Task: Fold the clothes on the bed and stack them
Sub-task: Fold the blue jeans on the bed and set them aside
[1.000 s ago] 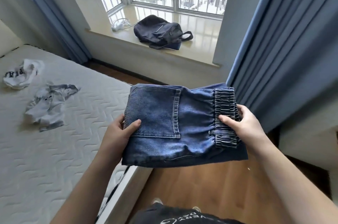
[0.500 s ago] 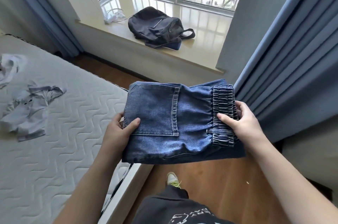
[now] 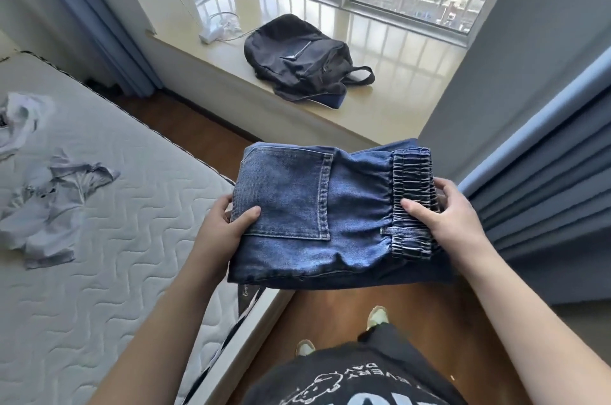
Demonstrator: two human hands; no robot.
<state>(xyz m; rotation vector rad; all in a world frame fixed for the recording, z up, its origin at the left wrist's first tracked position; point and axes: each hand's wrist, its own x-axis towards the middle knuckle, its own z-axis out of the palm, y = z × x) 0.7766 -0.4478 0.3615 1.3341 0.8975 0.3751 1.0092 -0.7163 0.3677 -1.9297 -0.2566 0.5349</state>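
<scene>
Head tilted down since earlier; folded jeans (image 3: 317,216) unmoved, off the bed (image 3: 109,239) edge, both grips clamped: left hand (image 3: 221,229), right hand (image 3: 453,222). Next: set down flat (probably stack base).

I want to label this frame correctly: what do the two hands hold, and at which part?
Both hold the folded jeans: the left hand grips the pocket end, the right hand the elastic waistband end.

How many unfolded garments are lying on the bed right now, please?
2: a crumpled pale garment on the mattress left of the left hand, and a white one at the left edge, partly cut off. More may lie out of view.
</scene>
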